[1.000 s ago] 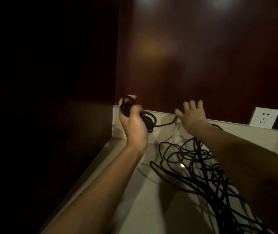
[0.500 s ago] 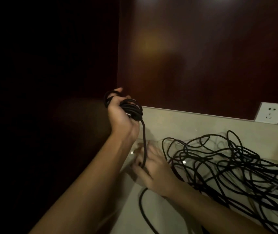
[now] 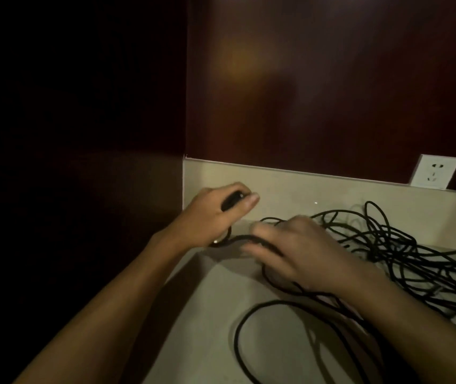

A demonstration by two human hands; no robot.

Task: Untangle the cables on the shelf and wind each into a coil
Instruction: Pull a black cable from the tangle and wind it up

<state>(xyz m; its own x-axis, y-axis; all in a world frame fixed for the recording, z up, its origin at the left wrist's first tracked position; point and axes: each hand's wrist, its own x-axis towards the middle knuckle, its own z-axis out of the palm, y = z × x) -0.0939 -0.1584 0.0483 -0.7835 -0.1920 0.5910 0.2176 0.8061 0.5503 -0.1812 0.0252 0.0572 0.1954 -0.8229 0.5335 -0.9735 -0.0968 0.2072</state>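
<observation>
Left of the wall socket [image 3: 434, 171], near the shelf [image 3: 215, 306] corner, the left hand [image 3: 210, 217] has lowered its gripped black coil [image 3: 231, 202] to the surface, while the blurred right hand [image 3: 298, 253], grip indeterminate, feeds cable from the tangle [image 3: 404, 245], indicating winding continues.

Thin black cables [image 3: 404, 253] lie in a loose tangle of overlapping loops on the pale shelf [image 3: 213, 322], spreading out to the right of the right hand [image 3: 301, 253]. 1 strand arcs in a wide open curve on the shelf below that hand, toward the person. A dark bundle of cable [image 3: 231, 202] is gripped in the curled left hand [image 3: 215, 214], and a strand runs from under it to the right hand's blurred fingers.
</observation>
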